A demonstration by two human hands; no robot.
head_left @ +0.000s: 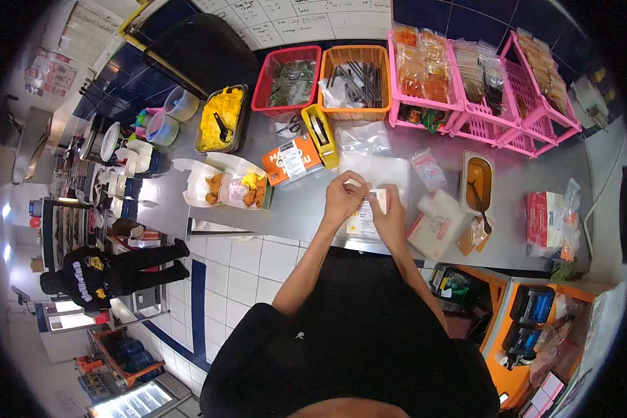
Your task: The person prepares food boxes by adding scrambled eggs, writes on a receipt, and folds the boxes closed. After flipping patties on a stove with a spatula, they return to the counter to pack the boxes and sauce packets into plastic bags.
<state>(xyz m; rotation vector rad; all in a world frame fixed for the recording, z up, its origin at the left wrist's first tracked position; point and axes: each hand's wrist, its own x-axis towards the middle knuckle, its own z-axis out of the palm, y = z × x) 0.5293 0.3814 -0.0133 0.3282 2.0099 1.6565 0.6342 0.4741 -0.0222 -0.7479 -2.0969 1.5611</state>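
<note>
My left hand [345, 198] and my right hand [390, 212] are close together over the front of the steel counter. Both have their fingers closed on a small white printed label [377, 198]. Below them lies a white sheet with printed labels [364, 221], beside a whitish translucent tray [383, 168]. To the left sits an orange printed box [292, 160] with a label on it, and a yellow tape dispenser [320, 136]. An open food box [223, 184] with fried pieces and yellow food stands further left.
Behind are a red basket [285, 53], an orange basket [355, 54] and pink racks [460, 126]. A sauce container [478, 182] holds a ladle at right. A black tray [241, 118] holds yellow food. Another person [111, 275] stands at far left.
</note>
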